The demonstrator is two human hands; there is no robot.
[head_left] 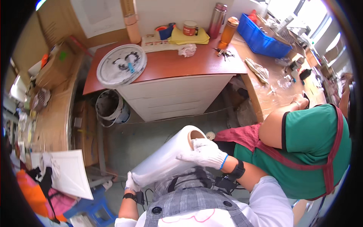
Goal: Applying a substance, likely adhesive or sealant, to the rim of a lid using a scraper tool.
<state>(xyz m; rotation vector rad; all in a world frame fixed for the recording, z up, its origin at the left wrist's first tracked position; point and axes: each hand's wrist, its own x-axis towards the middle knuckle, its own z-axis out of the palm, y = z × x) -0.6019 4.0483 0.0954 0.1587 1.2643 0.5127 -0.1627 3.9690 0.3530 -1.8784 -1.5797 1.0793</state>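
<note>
A big roll of clear stretch film (162,159) lies slantwise in front of my body, its brown cardboard core showing at the upper right end. My right hand (204,154), in a white knit glove with a blue cuff edge, grips that end, with its fingers at the core opening. At the lower left end my left hand (132,183), also in a white glove, is closed on the roll; part of it is hidden behind the film. Dark straps with small boxes sit on both my wrists.
A red-brown table (166,70) stands ahead, bearing a stained round lid (121,65), yellow cloths and bottles. Under its left side is a dirty bucket (112,107). Close on my right, a person in green (314,132) works at a bench. A white panel (72,172) stands left.
</note>
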